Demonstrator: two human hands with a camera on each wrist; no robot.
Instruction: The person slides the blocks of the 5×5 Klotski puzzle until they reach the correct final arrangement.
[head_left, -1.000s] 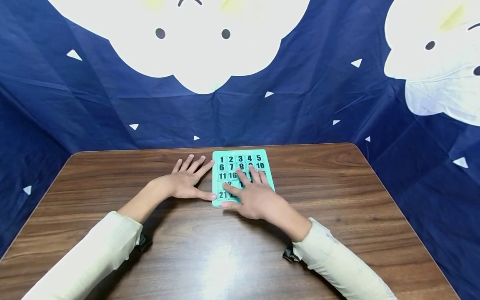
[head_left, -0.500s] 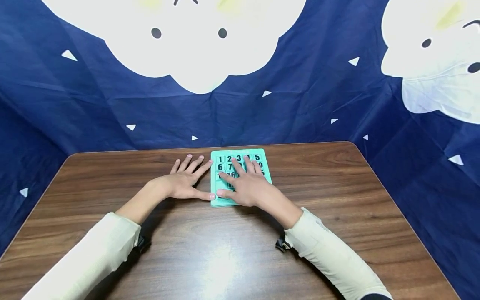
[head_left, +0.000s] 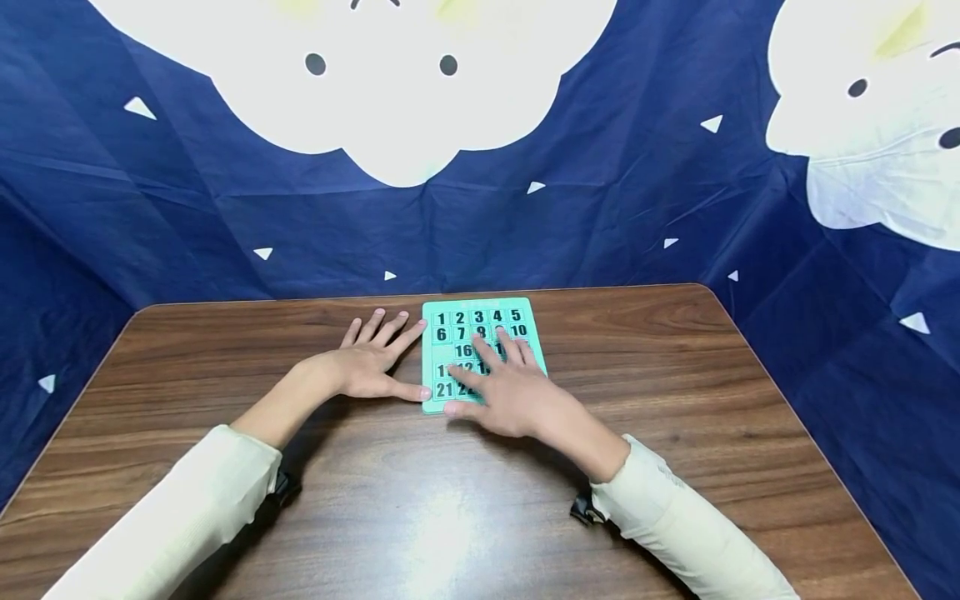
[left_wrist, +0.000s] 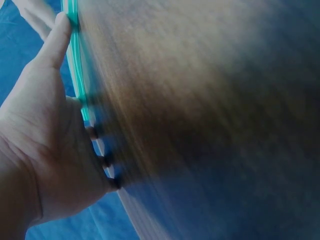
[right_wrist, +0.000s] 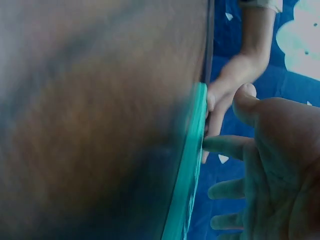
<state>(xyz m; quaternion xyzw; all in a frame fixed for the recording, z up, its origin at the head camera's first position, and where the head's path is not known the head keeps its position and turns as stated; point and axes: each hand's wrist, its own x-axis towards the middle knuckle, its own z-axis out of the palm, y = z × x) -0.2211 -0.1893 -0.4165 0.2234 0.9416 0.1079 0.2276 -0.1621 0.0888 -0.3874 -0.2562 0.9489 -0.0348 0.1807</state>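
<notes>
A turquoise number slide puzzle (head_left: 427, 358) lies flat near the far edge of the table. My left hand (head_left: 366, 368) rests spread at its left side, with the thumb on the lower left corner and a fingertip at the left edge. Over the lower right of the puzzle is my right hand (head_left: 513, 396), fingers extended and spread, hiding several tiles. Its index fingertip touches the 11 tile (head_left: 441, 371) in the fourth row. The left slot of the third row is bare. In the right wrist view, the same fingertip meets the puzzle (right_wrist: 189, 165) while the other fingers stay off it.
The brown wood-grain table (head_left: 360, 500) extends around the puzzle, with a glare patch in front. A dark blue cloth (head_left: 480, 233) with white clouds and triangles hangs behind and at both sides. Black wrist devices show under both sleeves.
The right hand moved away over the upper rows, then back toward the person. The 11 tile slid from the third row into the fourth-row gap, baring its slot. The left hand stayed put.
</notes>
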